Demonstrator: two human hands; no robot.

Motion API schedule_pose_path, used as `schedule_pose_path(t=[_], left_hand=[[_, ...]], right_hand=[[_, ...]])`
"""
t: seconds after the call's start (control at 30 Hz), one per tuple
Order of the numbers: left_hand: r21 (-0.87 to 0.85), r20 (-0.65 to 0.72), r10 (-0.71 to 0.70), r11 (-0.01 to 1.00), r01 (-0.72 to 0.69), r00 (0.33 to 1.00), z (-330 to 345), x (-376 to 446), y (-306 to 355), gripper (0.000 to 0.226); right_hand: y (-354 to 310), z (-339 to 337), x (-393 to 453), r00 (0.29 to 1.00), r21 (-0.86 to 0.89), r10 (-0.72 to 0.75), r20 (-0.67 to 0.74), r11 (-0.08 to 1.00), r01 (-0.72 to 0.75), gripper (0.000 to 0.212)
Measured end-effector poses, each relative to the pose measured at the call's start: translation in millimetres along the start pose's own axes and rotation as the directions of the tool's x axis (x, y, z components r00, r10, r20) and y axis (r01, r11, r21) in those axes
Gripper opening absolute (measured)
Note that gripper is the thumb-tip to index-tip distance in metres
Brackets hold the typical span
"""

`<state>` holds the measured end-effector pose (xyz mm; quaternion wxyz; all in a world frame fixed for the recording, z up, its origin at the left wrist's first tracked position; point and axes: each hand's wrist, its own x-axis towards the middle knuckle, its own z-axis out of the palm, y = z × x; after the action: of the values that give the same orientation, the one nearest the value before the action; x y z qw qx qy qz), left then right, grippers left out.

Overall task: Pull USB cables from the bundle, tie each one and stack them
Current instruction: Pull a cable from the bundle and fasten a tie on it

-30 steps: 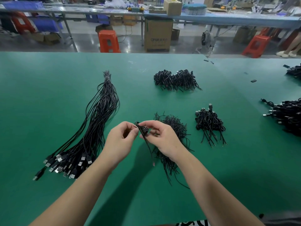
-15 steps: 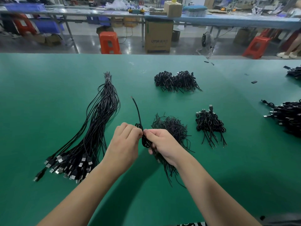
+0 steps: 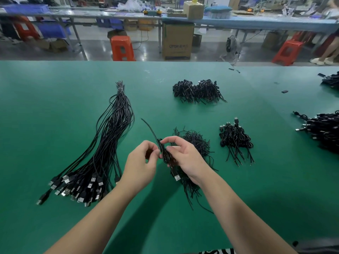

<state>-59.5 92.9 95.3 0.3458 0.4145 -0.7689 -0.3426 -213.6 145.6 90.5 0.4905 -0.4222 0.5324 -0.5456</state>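
A long bundle of black USB cables (image 3: 108,143) lies on the green table (image 3: 55,99) at the left, bound at its far end, plugs fanned toward me. Between my hands I hold one coiled black USB cable (image 3: 166,154); its silver plug hangs below and a thin black tie end sticks up to the left. My left hand (image 3: 141,164) pinches the coil from the left. My right hand (image 3: 185,158) grips it from the right, thumb and forefinger at the top. A small stack of tied cables (image 3: 234,138) sits to the right.
A heap of loose black ties (image 3: 194,143) lies under my right hand. Two tied-cable piles (image 3: 198,90) sit farther back, and more black cable heaps (image 3: 322,129) lie at the right edge. Beyond the table stand orange stools (image 3: 122,48), a cardboard box (image 3: 177,41) and workbenches.
My hands have come slightly apart and the coil has turned, so the plug now hangs below my right hand. The tie end still points up and left.
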Motion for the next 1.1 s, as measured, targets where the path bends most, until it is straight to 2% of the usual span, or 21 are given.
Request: schedule_pose_path(t=[0.17, 0.27, 0.33, 0.43, 0.5, 0.57, 0.63, 0.7, 0.77, 0.9, 1.1], left_hand=[[-0.213, 0.033, -0.205, 0.955, 0.208, 0.978, 4, 6, -7, 0.019], [-0.216, 0.033, -0.209, 0.953, 0.211, 0.977, 3, 6, -7, 0.018], [-0.095, -0.002, -0.116, 0.989, 0.115, 0.993, 2, 5, -5, 0.02], [0.14, -0.04, 0.149, 0.98, -0.142, 0.988, 1, 1, 1, 0.017], [0.315, 0.0, 0.379, 0.878, -0.36, 0.925, 1, 0, 2, 0.013], [0.472, 0.078, 0.546, 0.717, -0.514, 0.834, -2, 0, -1, 0.011], [0.532, 0.149, 0.617, 0.609, -0.588, 0.773, -6, 1, -5, 0.017], [0.54, 0.185, 0.639, 0.569, -0.621, 0.746, -7, 1, -8, 0.022], [0.52, 0.184, 0.621, 0.597, -0.611, 0.762, -6, -1, -8, 0.023], [0.409, 0.094, 0.532, 0.75, -0.52, 0.842, -7, -1, -5, 0.01], [0.343, 0.046, 0.497, 0.807, -0.481, 0.866, -9, -2, -5, 0.006]], right_hand=[[3, -3, -2, 0.997, -0.059, -0.022, 0.074, 0.998, 0.027, 0.05], [5, -3, -2, 0.998, -0.115, -0.04, 0.05, 0.992, 0.045, 0.047], [5, 0, -2, 0.998, -0.156, -0.066, 0.01, 0.985, 0.067, 0.033], [3, 3, -2, 0.995, -0.29, -0.092, -0.046, 0.954, 0.075, 0.024], [2, 4, -3, 0.995, -0.395, -0.091, -0.05, 0.917, 0.064, 0.029], [0, 3, -2, 0.998, -0.442, -0.059, -0.013, 0.896, 0.047, 0.04], [-1, 3, -3, 1.0, -0.408, -0.01, 0.026, 0.913, 0.019, 0.046], [-4, 3, -4, 0.997, -0.324, 0.059, 0.053, 0.945, -0.039, 0.052], [-7, 2, -5, 0.989, -0.253, 0.113, 0.097, 0.964, -0.086, 0.055], [-10, -2, -6, 0.973, -0.222, 0.076, 0.216, 0.975, -0.027, 0.033], [-13, -5, -2, 0.981, -0.42, 0.047, 0.187, 0.907, 0.037, 0.032]])
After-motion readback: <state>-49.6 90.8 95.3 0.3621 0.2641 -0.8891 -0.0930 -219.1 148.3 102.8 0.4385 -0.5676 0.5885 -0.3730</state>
